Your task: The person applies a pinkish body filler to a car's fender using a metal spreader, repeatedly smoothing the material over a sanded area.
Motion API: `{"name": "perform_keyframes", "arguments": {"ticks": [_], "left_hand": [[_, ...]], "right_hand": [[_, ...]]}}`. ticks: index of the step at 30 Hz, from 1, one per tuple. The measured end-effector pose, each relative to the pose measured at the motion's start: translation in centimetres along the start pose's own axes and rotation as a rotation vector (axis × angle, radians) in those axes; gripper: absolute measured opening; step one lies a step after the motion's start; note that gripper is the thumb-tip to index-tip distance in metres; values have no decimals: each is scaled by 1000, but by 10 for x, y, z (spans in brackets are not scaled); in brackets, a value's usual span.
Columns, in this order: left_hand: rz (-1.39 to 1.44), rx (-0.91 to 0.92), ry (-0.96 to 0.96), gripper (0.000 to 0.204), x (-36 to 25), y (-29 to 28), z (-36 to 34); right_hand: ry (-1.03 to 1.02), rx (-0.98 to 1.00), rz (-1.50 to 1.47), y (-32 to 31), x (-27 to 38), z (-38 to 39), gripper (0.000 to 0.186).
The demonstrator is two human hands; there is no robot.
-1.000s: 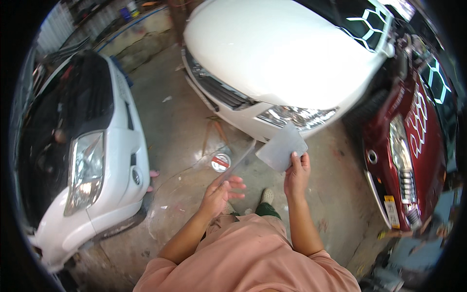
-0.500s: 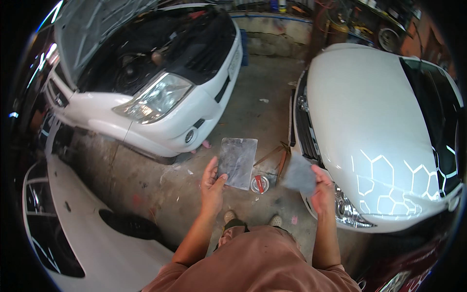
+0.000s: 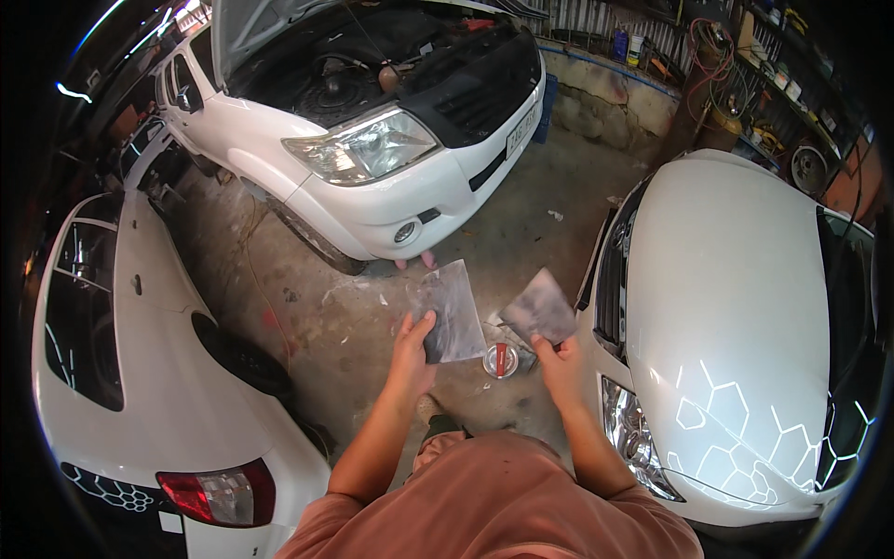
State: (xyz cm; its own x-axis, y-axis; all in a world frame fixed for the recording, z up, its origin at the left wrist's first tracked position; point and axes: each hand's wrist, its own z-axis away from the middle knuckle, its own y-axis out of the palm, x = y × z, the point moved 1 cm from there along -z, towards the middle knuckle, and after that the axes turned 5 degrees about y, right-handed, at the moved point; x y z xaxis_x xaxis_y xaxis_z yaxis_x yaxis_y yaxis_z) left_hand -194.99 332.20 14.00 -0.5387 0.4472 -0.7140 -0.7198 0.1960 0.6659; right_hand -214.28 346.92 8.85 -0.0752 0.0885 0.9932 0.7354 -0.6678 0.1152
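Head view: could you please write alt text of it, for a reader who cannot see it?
The left hand holds a larger thin sheet and the right hand a smaller sheet, above a floor. A round tin is below; a white car with raised hood stands ahead, another car on the left, a third car on the right.

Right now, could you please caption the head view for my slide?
A thin grey rectangular sheet in the left hand, another in the right hand, among white cars.
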Motion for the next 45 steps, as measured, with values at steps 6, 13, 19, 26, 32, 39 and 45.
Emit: {"name": "perform_keyframes", "arguments": {"ticks": [6, 13, 19, 26, 32, 39, 45], "left_hand": [[-60, 99, 58, 28, 6, 15, 7], [-283, 307, -185, 33, 52, 35, 34], [-420, 384, -193, 31, 69, 75, 50], [-366, 347, -162, 28, 86, 82, 42], [-356, 345, -86, 29, 89, 95, 46], [-403, 292, -22, 35, 99, 95, 44], [-380, 270, 82, 32, 94, 90, 31]], "right_hand": [[37, 26, 23, 1, 50, 24, 31], [259, 94, -683, -21, 58, -5, 51], [414, 291, -724, -42, 68, -2, 58], [241, 165, -383, -75, 72, 0, 62], [198, 33, -255, -71, 73, -3, 24], [180, -38, -191, -69, 61, 9, 20], [202, 25, -240, -59, 37, 34, 20]]}}
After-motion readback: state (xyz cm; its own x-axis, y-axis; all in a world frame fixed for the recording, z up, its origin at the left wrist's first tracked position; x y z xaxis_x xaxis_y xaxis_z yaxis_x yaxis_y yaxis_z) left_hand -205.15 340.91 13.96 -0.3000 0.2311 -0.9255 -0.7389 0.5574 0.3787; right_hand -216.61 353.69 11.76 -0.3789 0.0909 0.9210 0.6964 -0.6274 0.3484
